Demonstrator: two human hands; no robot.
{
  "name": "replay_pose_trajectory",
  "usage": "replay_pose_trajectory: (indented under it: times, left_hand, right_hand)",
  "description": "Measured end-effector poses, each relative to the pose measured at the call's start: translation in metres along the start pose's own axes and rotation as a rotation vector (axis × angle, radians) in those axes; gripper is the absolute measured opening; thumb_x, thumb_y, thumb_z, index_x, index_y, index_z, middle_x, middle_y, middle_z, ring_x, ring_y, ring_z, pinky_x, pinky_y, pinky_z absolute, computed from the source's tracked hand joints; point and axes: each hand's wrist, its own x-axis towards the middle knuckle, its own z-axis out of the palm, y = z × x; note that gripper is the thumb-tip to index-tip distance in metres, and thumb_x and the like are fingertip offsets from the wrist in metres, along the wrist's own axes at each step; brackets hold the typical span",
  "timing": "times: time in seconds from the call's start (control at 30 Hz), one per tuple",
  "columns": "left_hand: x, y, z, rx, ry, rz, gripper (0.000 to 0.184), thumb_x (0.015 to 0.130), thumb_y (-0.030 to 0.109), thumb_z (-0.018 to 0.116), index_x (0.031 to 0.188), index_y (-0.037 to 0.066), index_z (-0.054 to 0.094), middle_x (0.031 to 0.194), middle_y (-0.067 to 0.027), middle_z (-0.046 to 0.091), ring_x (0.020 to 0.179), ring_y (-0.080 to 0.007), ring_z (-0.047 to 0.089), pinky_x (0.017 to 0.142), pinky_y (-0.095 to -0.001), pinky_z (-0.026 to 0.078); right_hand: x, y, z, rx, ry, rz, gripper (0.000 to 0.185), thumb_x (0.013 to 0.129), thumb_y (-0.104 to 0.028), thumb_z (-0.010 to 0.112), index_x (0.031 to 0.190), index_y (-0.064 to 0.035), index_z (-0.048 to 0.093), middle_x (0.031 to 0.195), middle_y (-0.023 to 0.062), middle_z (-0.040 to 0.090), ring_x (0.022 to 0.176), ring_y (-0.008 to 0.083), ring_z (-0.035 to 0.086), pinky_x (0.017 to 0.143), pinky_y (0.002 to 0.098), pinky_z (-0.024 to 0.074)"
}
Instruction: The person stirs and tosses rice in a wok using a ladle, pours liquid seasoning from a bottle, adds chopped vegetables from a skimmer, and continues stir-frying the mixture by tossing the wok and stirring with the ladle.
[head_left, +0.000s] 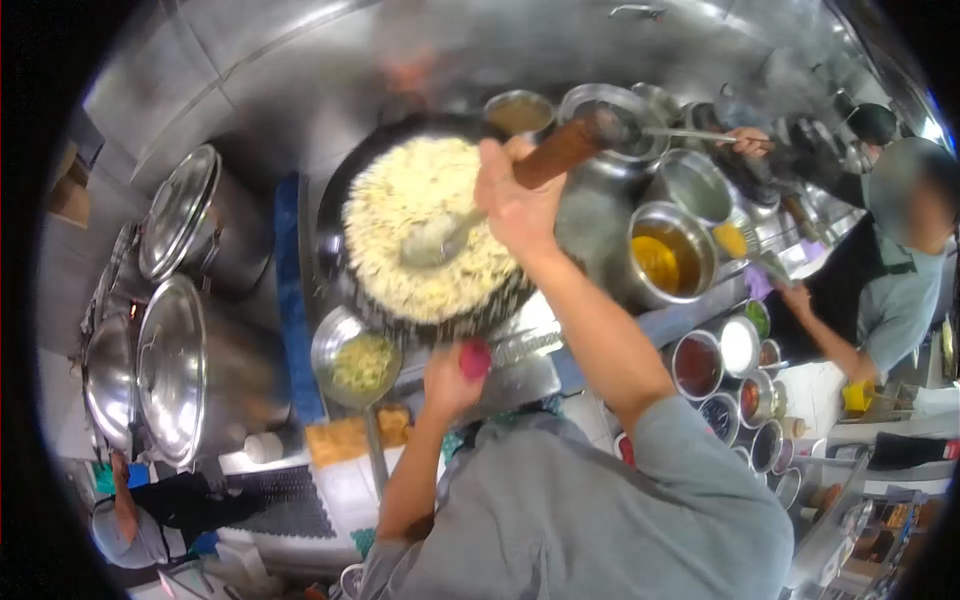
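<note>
A large dark wok [333,225] holds a heap of pale fried rice or chopped food [410,190]. My right hand [522,200] is closed around the brown wooden handle [555,155] of a ladle, whose metal bowl [430,243] rests in the food. Below the wok's near edge, my left hand [452,380] is closed on a pink-red thing [475,358], perhaps a cloth or grip at the wok. Left of that hand, a round metal strainer or ladle [327,352] bears chopped pale green food [364,363].
Lidded steel pots [172,370] stand at the left. Right of the wok are a pot with yellow liquid [668,255] and several sauce containers [697,365]. A co-worker [900,260] holds utensils at the far right; another person [140,520] is at lower left.
</note>
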Motion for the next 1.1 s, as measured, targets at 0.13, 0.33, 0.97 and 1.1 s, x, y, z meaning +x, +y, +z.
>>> replay_pose_trajectory:
  times: [0.13,0.33,0.97,1.1]
  left_hand:
    - [-0.018,0.054,-0.063,-0.199,-0.05,-0.023,0.03,0.066,0.017,0.074,0.093,0.006,0.065,0.075,-0.0157,0.065,0.067,-0.0351,0.063,0.063,-0.0403,0.051]
    - [0.024,-0.009,-0.006,-0.156,-0.066,-0.099,0.035,0.067,0.019,0.073,0.099,0.006,0.065,0.087,-0.0188,0.067,0.086,-0.0353,0.065,0.074,-0.0409,0.052]
    - [0.031,0.052,-0.107,-0.503,-0.267,-0.57,0.033,0.072,0.018,0.073,0.1,0.006,0.063,0.082,-0.0152,0.068,0.073,-0.0316,0.067,0.066,-0.0373,0.054]
    - [0.026,0.013,-0.014,-0.096,-0.065,-0.032,0.028,0.071,0.023,0.073,0.093,0.008,0.062,0.079,-0.0163,0.066,0.071,-0.0357,0.064,0.066,-0.0436,0.051]
  right_hand:
    - [0.017,-0.107,0.004,-0.009,-0.115,-0.21,0.036,0.089,-0.013,0.065,0.061,-0.009,0.043,0.05,-0.0015,0.046,0.04,0.0072,0.042,0.035,0.0227,0.0294]
    - [-0.012,0.004,-0.017,-0.167,0.092,-0.272,0.036,0.088,-0.014,0.064,0.063,-0.0112,0.039,0.052,-0.0027,0.044,0.04,0.0071,0.041,0.036,0.0239,0.0313]
    - [-0.025,-0.11,-0.024,0.077,-0.121,-0.144,0.027,0.093,-0.008,0.056,0.071,-0.0095,0.039,0.049,0.0007,0.04,0.041,0.0109,0.041,0.039,0.0257,0.0326]
    - [-0.047,0.022,-0.04,-0.336,0.025,-0.203,0.031,0.092,-0.011,0.059,0.068,-0.0088,0.039,0.054,0.0003,0.046,0.047,0.0093,0.044,0.041,0.0248,0.0333]
